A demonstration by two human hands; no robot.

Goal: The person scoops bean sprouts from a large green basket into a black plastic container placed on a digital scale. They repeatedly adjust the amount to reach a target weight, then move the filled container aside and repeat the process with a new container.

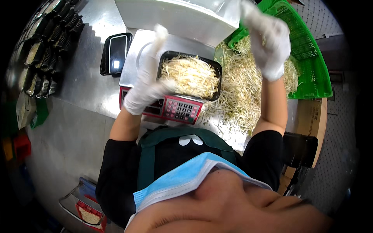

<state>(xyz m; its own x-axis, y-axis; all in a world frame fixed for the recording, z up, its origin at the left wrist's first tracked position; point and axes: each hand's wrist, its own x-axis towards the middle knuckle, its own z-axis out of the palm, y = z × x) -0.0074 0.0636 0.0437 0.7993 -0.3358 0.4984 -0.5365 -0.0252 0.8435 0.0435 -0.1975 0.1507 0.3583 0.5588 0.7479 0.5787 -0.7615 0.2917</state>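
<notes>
A black plastic tray heaped with bean sprouts rests on the metal platform of a red digital scale. My left hand, in a white glove, is at the tray's left side over the scale, thumb and fingers spread apart; whether the thumb touches the tray is unclear. My right hand, also gloved and blurred, is raised above a large pile of loose bean sprouts to the right of the scale. Its fingers are curled, and the picture does not settle whether they hold anything.
Black trays lie left of the scale. Stacks of filled black trays stand at the far left. A white container stands behind the scale. A green perforated crate lies behind the pile, with a cardboard box at right.
</notes>
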